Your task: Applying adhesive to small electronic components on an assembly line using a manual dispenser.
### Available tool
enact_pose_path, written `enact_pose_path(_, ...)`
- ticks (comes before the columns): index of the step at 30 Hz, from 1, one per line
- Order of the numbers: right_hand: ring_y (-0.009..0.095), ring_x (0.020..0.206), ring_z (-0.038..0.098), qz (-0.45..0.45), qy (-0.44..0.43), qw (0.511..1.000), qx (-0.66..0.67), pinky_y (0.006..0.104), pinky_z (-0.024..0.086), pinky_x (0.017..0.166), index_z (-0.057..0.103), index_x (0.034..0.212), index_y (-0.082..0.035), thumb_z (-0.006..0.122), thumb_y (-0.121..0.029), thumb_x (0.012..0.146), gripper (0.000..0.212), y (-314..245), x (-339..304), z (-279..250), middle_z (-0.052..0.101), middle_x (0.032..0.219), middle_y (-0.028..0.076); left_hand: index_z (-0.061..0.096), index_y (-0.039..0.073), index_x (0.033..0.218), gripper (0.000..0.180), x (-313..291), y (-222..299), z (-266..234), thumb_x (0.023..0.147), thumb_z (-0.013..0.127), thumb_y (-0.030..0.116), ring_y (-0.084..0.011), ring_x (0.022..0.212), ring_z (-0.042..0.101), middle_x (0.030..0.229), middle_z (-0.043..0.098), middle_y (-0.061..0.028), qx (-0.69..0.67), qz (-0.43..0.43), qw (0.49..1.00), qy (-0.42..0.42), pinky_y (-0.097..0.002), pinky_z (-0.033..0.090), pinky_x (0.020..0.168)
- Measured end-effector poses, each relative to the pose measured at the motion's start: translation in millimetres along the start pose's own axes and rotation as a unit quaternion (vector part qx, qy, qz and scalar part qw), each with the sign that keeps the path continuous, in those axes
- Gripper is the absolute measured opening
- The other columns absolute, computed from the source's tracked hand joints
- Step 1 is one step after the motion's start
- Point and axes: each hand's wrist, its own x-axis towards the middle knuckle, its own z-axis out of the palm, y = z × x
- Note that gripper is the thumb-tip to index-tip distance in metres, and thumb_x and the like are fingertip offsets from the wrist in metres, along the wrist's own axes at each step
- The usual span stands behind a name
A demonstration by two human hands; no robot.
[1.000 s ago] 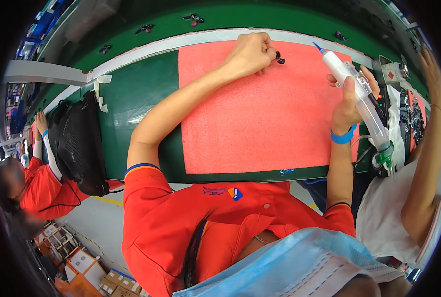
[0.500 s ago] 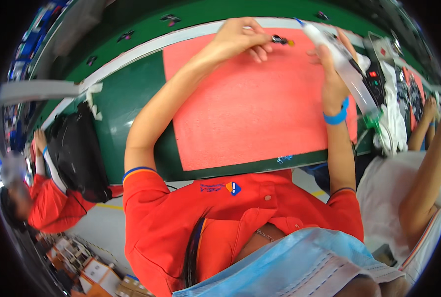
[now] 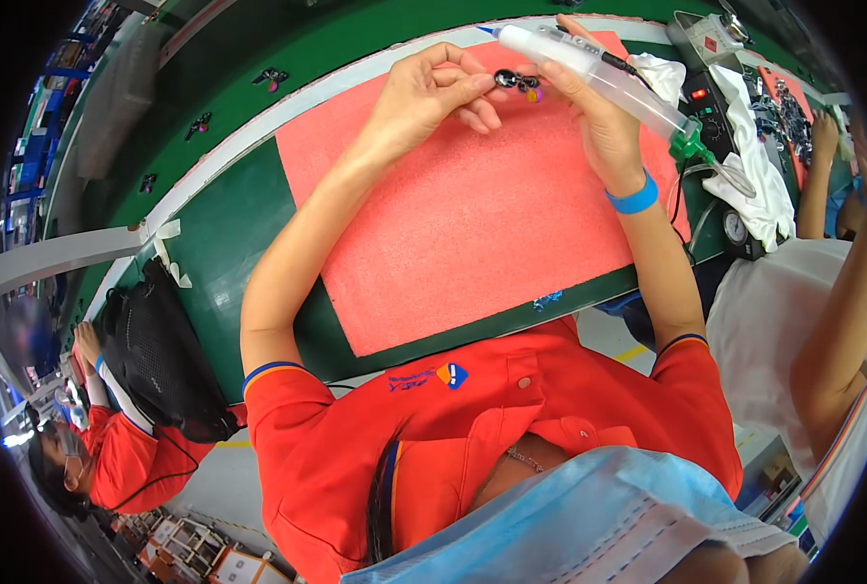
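Note:
Between the thumb and fingers of my left hand [image 3: 432,95] is a small black part [image 3: 517,82] with round, shiny ends and yellow and purple spots. My right hand [image 3: 604,122] is wrapped round a clear dispensing syringe [image 3: 638,100] with a blue needle tip [image 3: 488,31] and a green cap [image 3: 687,142] at its rear. The syringe lies slanted, its tip pointing left, past and above the black part. My right fingers are close beside the part; whether they touch it I cannot tell. Both hands are over the far side of a pink foam sheet [image 3: 453,234].
Beyond a white rail, a green belt [image 3: 356,58] carries several small black parts [image 3: 271,79]. At right stand a black control box [image 3: 711,115], a pressure gauge [image 3: 735,227] and white cloths [image 3: 759,195]. A black bag [image 3: 161,341] hangs at left. Co-workers sit on both sides.
My right hand and the syringe have moved left, close to the black part, and the syringe lies flatter. My left hand still holds the part. The whole view has turned slightly.

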Motion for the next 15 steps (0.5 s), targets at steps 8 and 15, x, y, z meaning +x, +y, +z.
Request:
enact_pose_path(8,0.020,0.088,0.057,0.012,-0.008,0.999,0.031,0.0254,0.044,0.073,0.034,0.120,0.002,0.054,-0.004,0.076,0.049,-3,-1,3,0.050,0.104,0.013,0.048,0.001,0.088,0.014,0,-3,-3,0.082,0.050,0.013,-0.0138,0.062,0.059,0.080,0.060,-0.0130,-0.004,-0.021,1.000,0.006,-0.0215,0.048,0.058)
enact_pose_path(15,0.019,0.083,0.056,0.049,0.001,0.980,0.194,0.0261,0.046,0.069,0.030,0.118,0.002,0.054,0.001,0.074,0.051,17,6,-4,0.049,0.100,0.012,0.046,-0.003,0.085,0.016,5,-10,-2,0.080,0.052,0.011,-0.0179,0.061,0.060,0.078,0.058,-0.0168,-0.001,-0.006,1.000,0.020,-0.0243,0.051,0.054)
